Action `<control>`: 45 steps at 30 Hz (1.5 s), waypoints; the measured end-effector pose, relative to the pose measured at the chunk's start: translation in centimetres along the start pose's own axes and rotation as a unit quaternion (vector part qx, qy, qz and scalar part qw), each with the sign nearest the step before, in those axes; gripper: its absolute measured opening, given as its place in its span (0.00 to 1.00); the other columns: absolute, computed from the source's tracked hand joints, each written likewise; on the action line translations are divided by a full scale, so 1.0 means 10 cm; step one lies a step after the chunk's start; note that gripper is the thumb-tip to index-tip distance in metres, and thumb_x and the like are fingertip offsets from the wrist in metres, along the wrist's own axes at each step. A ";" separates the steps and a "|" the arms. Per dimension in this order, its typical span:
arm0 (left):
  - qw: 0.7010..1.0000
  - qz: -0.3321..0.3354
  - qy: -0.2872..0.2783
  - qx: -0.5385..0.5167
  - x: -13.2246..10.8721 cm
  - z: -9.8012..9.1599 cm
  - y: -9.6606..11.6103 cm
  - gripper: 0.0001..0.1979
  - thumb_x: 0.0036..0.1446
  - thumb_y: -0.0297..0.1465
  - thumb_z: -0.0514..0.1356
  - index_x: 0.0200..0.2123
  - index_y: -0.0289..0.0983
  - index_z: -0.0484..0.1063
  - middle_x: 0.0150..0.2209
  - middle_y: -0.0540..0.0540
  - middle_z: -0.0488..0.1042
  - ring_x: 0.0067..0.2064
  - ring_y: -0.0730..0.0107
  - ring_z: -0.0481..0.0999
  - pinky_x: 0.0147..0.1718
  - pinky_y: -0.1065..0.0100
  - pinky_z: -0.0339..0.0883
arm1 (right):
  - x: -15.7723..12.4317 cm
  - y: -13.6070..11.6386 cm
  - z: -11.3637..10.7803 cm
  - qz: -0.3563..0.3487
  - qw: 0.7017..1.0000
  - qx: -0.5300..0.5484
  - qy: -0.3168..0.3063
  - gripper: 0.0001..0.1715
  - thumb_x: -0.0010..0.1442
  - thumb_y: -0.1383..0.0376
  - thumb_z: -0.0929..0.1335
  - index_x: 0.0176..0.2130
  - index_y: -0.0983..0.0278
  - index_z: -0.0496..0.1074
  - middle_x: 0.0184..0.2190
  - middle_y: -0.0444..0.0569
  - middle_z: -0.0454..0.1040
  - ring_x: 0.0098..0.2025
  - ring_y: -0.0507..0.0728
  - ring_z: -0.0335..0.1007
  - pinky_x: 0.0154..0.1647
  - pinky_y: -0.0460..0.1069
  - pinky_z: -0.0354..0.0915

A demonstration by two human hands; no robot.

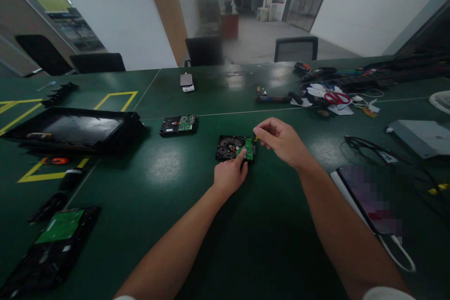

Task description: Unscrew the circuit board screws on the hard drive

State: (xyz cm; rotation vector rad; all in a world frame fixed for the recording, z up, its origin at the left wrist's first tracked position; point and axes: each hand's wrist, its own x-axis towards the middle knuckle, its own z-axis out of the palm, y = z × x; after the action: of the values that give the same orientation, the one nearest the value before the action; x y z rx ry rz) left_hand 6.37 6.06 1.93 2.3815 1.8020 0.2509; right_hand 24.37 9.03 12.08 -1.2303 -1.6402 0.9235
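Observation:
A hard disk drive (227, 147), underside up, lies on the dark green table with its green circuit board toward the right end. My left hand (230, 176) is at its near edge, the index finger pressed on the board and the other fingers curled at the drive's side. Just off the drive's right end, my right hand (279, 140) pinches thumb and index finger together. A small yellowish thing shows below those fingertips, too small to name. Tiny dark specks lie on the table beneath this hand.
Another hard disk drive (178, 124) lies farther back, left of centre. A large black tray-like part (73, 126) and a black part with a green board (59, 234) are at left. Right are a phone (372, 197), cables (372, 147), a grey box (420, 137) and cluttered tools (277, 98).

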 end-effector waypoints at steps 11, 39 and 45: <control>1.000 -0.008 -0.017 -0.001 0.00 -0.02 0.01 0.28 0.69 0.43 0.49 0.70 0.49 0.58 0.42 0.44 0.82 0.40 0.57 0.82 0.41 0.60 0.72 | -0.01 -0.06 -0.05 -0.005 1.000 -0.020 -0.023 0.13 0.67 0.55 0.67 0.42 0.61 0.76 0.41 0.47 0.78 0.24 0.48 0.66 0.25 0.47 0.63; 1.000 -0.006 -0.004 -0.003 0.00 -0.02 0.01 0.27 0.69 0.43 0.49 0.69 0.49 0.61 0.41 0.44 0.82 0.39 0.57 0.82 0.39 0.61 0.72 | 0.00 -0.01 -0.06 0.010 1.000 0.005 0.008 0.12 0.65 0.55 0.69 0.42 0.59 0.76 0.39 0.47 0.78 0.24 0.48 0.67 0.21 0.46 0.59; 1.000 -0.013 -0.018 -0.001 -0.01 -0.04 0.01 0.28 0.69 0.43 0.50 0.70 0.49 0.58 0.42 0.43 0.82 0.41 0.57 0.82 0.41 0.60 0.73 | 0.02 0.00 -0.02 0.025 0.998 0.052 -0.026 0.19 0.68 0.50 0.66 0.43 0.61 0.77 0.28 0.46 0.75 0.24 0.51 0.69 0.23 0.47 0.64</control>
State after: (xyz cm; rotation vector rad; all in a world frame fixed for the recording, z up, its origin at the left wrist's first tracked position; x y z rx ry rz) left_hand 6.37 5.95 2.38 2.3446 1.8136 0.2060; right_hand 24.55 9.22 12.16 -1.1891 -1.5868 1.0670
